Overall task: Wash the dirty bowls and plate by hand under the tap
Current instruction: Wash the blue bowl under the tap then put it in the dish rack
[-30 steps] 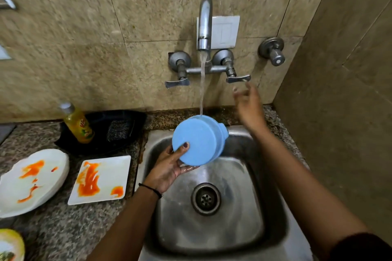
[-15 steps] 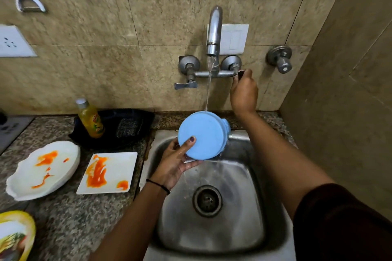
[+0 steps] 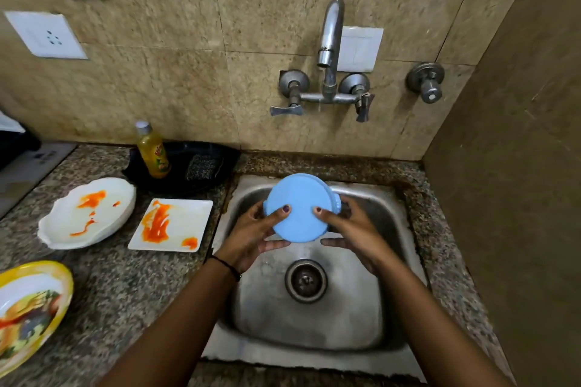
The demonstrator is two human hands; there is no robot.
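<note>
Item held: a round, light-blue plastic bowl [image 3: 300,209], tilted with its underside toward the camera, over the back half of the stainless steel sink [image 3: 390,302], below the curved metal tap [image 3: 330,41].
Left hand [image 3: 251,237]: curled around the bowl's left edge, thumb pressed on the base, fingers reaching under the lower rim.
Right hand [image 3: 353,229]: partly spread at the bowl's right edge, thumb on the base, fingers behind and below it.
Water: no stream was visible from the spout.
Awaiting wash, near: a square white plate smeared with orange sauce [image 3: 171,225], flat on the speckled granite desk [image 3: 119,286] just beside the sink.
Awaiting wash, further left: a scalloped white bowl streaked with orange sauce [image 3: 88,212], and a yellow-rimmed printed plate [image 3: 30,314] at the frame's edge.
Supplies: a yellow bottle of dish liquid [image 3: 153,151] and a dark scrub pad [image 3: 202,166], both in a black tray [image 3: 226,154] behind the square plate.
Handling, bowl: judged light and stiff; probably slick when wet, little risk of breaking if dropped.
Hold points: opposite rims, thumbs bracing the base; the small lug [image 3: 337,203] on the right side offers an added purchase.
Handling, white pieces: look ceramic, so likely heavier and chip-prone against steel; best lifted by clean edges, away from the sauce.
Progress: judged early; three soiled pieces untouched.
</note>
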